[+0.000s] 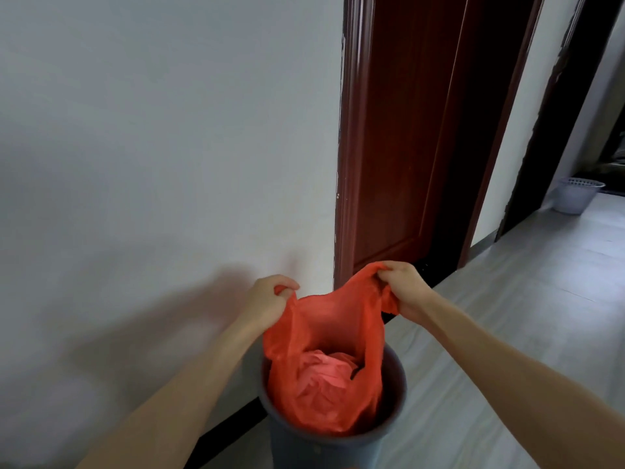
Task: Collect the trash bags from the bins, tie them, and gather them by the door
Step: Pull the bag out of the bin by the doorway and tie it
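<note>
Your left hand point(267, 299) and right hand point(402, 286) each pinch 1 handle of the red trash bag point(324, 340) with curled fingers — pulled apart, mouth open. The bag sits in the grey bin point(389, 431) at 6 o'clock — crumpled paper point(321, 370) inside, the dark red door point(402, 137) at 1 o'clock.
</note>
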The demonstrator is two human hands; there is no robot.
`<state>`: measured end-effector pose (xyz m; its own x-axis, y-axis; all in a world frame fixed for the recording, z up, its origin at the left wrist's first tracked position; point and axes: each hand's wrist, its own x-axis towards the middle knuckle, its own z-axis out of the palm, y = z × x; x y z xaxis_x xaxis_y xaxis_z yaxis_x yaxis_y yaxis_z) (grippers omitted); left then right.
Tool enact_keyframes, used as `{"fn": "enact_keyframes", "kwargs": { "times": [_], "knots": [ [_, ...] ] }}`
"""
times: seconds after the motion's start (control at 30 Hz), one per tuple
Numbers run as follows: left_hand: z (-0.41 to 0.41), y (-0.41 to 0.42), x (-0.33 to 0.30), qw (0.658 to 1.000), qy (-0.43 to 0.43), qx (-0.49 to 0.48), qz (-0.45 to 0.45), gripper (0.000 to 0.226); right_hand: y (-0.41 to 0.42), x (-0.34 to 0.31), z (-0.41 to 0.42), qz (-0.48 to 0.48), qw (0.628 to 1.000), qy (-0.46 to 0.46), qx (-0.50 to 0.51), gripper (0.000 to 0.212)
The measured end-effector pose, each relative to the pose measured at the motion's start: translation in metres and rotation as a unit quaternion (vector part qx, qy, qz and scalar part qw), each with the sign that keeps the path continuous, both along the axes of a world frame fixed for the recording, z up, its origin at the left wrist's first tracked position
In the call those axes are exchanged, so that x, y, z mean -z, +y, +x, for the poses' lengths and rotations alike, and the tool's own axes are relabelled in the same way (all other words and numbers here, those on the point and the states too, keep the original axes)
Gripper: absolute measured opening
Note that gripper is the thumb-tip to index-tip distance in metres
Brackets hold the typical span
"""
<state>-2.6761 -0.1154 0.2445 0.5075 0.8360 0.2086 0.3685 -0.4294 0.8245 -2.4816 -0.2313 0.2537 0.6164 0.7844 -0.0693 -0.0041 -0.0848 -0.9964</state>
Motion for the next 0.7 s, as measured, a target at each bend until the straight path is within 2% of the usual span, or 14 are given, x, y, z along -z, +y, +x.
{"fn": "enact_keyframes", "kwargs": {
  "times": [0.07, 0.13, 0.23, 0.3, 0.4, 0.53, 0.6, 0.63, 0.7],
  "knots": [
    [-0.003, 0.001, -0.001, 1.000, -0.007, -0.003, 0.000, 0.022, -0.001, -0.003, -0.002, 0.009, 1.000, 0.018, 0.011, 0.032],
    [-0.005, 0.000, 0.000, 0.999, -0.032, -0.015, -0.018, 0.021, -0.003, -0.005, -0.007, -0.002, 1.000, -0.011, -0.013, 0.032],
    [0.001, -0.008, 0.001, 0.999, 0.023, 0.025, -0.013, 0.017, -0.004, -0.001, -0.020, 0.005, 0.998, -0.010, -0.061, 0.030],
    [0.005, -0.014, -0.001, 0.996, 0.033, 0.038, -0.068, 0.017, -0.004, 0.009, -0.026, -0.005, 0.994, 0.001, -0.107, 0.032],
    [0.004, -0.015, -0.009, 0.989, -0.009, 0.035, -0.144, 0.016, -0.006, 0.028, -0.036, -0.067, 0.984, -0.063, -0.155, 0.043],
    [-0.001, -0.005, -0.016, 0.993, 0.062, 0.038, -0.098, 0.020, -0.005, 0.047, -0.048, -0.017, 0.989, 0.010, -0.148, 0.058],
    [0.000, 0.001, -0.021, 0.996, 0.063, 0.026, -0.055, 0.023, -0.005, 0.048, -0.051, -0.024, 0.981, 0.020, -0.190, 0.074],
    [0.000, 0.003, -0.026, 0.997, 0.048, 0.022, -0.051, 0.023, -0.003, 0.048, -0.056, -0.051, 0.974, 0.000, -0.220, 0.082],
    [0.004, 0.004, -0.037, 0.997, 0.019, 0.033, -0.070, 0.013, 0.002, 0.052, -0.068, -0.115, 0.952, -0.097, -0.267, 0.095]
  ]
}}
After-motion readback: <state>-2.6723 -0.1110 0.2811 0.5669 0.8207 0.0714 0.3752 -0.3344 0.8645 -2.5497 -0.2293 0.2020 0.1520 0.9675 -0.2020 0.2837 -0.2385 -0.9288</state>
